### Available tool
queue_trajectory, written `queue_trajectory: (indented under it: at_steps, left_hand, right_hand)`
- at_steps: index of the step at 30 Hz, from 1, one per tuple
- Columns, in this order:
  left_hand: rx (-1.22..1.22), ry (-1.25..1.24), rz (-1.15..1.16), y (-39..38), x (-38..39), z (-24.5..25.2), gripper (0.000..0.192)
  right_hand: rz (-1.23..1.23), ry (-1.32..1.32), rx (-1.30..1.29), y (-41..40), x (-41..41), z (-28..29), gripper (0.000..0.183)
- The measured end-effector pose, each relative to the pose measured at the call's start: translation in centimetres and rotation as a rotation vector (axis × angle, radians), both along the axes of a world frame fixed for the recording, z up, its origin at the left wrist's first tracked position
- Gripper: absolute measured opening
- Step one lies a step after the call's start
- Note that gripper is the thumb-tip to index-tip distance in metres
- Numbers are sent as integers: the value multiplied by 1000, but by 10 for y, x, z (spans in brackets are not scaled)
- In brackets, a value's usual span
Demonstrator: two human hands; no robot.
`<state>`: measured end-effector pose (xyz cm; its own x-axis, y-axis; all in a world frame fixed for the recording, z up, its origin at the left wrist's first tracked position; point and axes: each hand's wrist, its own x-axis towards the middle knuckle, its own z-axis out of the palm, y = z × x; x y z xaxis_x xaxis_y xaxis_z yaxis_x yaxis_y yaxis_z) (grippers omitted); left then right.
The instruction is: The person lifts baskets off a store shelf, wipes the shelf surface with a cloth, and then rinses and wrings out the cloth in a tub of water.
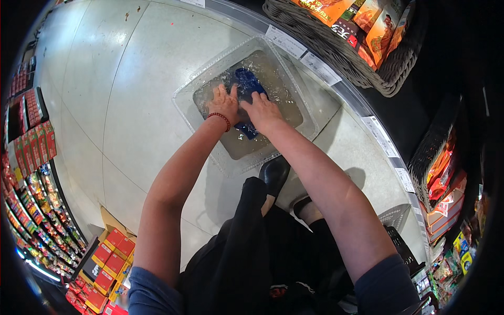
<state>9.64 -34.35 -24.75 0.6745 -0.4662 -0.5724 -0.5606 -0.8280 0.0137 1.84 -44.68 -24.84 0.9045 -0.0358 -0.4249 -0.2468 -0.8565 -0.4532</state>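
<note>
A translucent plastic bin (309, 114) stands on the floor before me, holding murky, rippling water. In the water lies a dark blue cloth (249, 80), stretched lengthwise and partly submerged. My left hand (225, 104), with a red bead bracelet (221, 116) at the wrist, is palm down at the cloth's left side, its fingers spread and the tips blurred at the water. My right hand (263, 113) rests over the cloth's right edge, fingers apart and thumb toward the left hand. The cloth's middle is partly hidden between and beneath the hands.
Shelf edging with price labels (321, 67) curves close along the bin's right side. Wicker baskets (378, 76) of packaged food sit above it. My black shoe (274, 176) is just below the bin. Stacked red boxes (105, 280) and stocked shelves (43, 204) stand left across the tiled floor (130, 98).
</note>
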Motion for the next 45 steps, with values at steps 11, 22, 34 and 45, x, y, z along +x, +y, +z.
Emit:
queue_trajectory:
  at_steps: [11, 22, 34, 45]
  left_hand:
    - [252, 170, -57, -12, -5, 13, 91]
    - [411, 348, -277, 11, 4, 1, 42]
    - [-94, -121, -36, 9, -15, 25, 42]
    - [157, 129, -27, -3, 7, -9, 34]
  right_hand:
    - [277, 295, -267, -37, -11, 0, 44]
    - [175, 471, 118, 2, -18, 10, 51]
    - [-496, 327, 475, -24, -6, -13, 41]
    - [-551, 393, 203, -36, 7, -23, 33]
